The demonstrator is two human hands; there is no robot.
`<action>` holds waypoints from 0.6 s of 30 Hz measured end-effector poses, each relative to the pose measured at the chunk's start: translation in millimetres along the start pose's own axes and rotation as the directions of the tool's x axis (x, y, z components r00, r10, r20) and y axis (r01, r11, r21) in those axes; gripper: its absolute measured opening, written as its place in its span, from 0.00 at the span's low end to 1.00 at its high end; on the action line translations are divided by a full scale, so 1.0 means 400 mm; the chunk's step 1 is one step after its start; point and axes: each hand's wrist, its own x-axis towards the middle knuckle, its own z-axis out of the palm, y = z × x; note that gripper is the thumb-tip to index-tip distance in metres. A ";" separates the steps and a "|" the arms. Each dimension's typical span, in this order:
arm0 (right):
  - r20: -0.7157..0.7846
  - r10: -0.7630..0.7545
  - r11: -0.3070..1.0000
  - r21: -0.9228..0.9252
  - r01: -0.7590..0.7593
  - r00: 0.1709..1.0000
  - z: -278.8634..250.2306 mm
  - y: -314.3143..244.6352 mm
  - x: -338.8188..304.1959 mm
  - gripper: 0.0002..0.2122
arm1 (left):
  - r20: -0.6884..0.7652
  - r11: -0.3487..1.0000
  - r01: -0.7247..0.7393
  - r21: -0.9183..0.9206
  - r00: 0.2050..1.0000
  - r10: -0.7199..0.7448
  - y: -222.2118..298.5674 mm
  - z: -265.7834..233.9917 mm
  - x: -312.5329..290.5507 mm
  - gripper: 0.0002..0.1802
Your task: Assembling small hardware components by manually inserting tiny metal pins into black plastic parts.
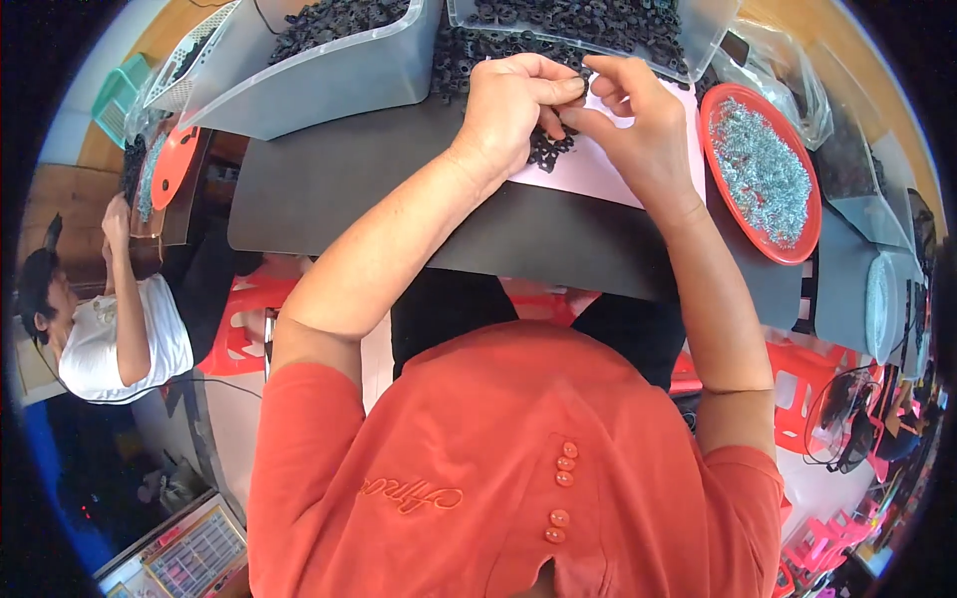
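At the far left, a co-worker in a white shirt [125, 339] sits side-on to you, hands raised near a red-orange plate [177, 167]; nearer to you, a clear plastic tub [329, 100] of black pieces stands at the far side of the dark tabletop [349, 184], its place probably chosen to leave your left forearm room. Your left hand [518, 100] has thumb and forefinger pinched narrow, seemingly on a small black part [585, 78]; that part sits between your two hands, above the pale pink sheet [598, 182], and a fingertip grip likely suits something so tiny. Beneath your fingers lies a little cluster of loose black pieces [550, 149]; the pale sheet probably makes them easier to pick out than the dark surface would. Beyond your hands stands a second clear tub [710, 35], also holding black pieces. Your right hand [643, 115] curls in from the other side, thumb and forefinger slightly parted; you cannot tell whether they hold anything. To its right, a red oval plate [785, 255] carries small silvery pieces [758, 169]; its spot beside your right forearm presumably keeps them within short reach.
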 end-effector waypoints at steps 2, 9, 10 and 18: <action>-0.026 -0.136 0.984 -0.116 0.132 0.990 0.007 0.015 0.002 0.15 | 0.009 1.000 -0.009 -0.014 1.000 0.009 0.004 0.006 -0.002 0.06; -0.035 -0.298 0.902 -0.336 0.270 0.954 0.012 0.025 -0.008 0.12 | 0.051 0.998 0.019 0.067 0.998 -0.022 0.017 0.012 -0.019 0.05; -0.037 -0.302 0.899 -0.343 0.272 0.953 0.016 0.022 -0.013 0.12 | 0.060 0.996 0.007 0.085 0.998 -0.012 0.017 0.010 -0.024 0.05; -0.127 -0.214 0.977 -0.032 0.212 0.969 0.015 0.015 0.001 0.16 | 0.085 0.991 -0.133 0.000 0.988 0.133 0.046 0.015 -0.024 0.06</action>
